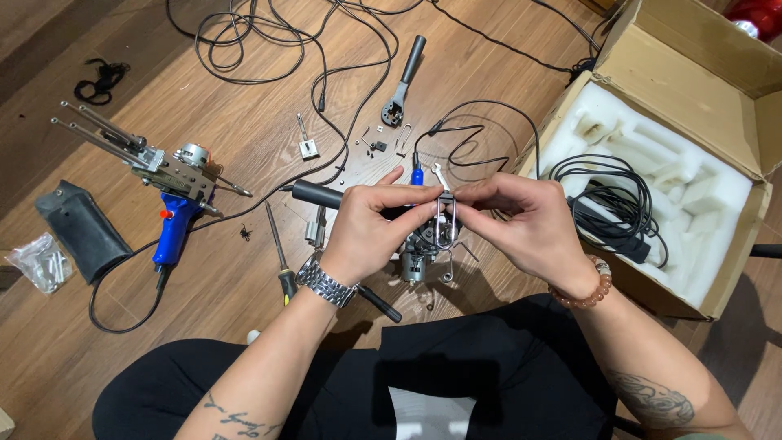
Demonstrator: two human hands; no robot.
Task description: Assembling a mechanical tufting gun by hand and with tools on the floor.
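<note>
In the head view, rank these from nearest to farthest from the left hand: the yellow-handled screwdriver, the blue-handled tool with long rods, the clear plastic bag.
From the left hand:
1. Yellow-handled screwdriver, lying on the floor just left of the wrist.
2. Blue-handled tool with long rods, farther left on the floor.
3. Clear plastic bag, at the far left edge, beyond the dark pouch.

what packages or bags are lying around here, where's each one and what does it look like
Cardboard box: right of the hands, open, brown, flaps up.
Foam insert: inside the box, white, moulded slots, holding a coiled black cable.
Plastic bag: far left on the wooden floor, small, clear, crumpled, with small pale parts inside.
Pouch: beside the bag, dark grey, flat, oblong.
No labels, signs or screens visible.
</note>
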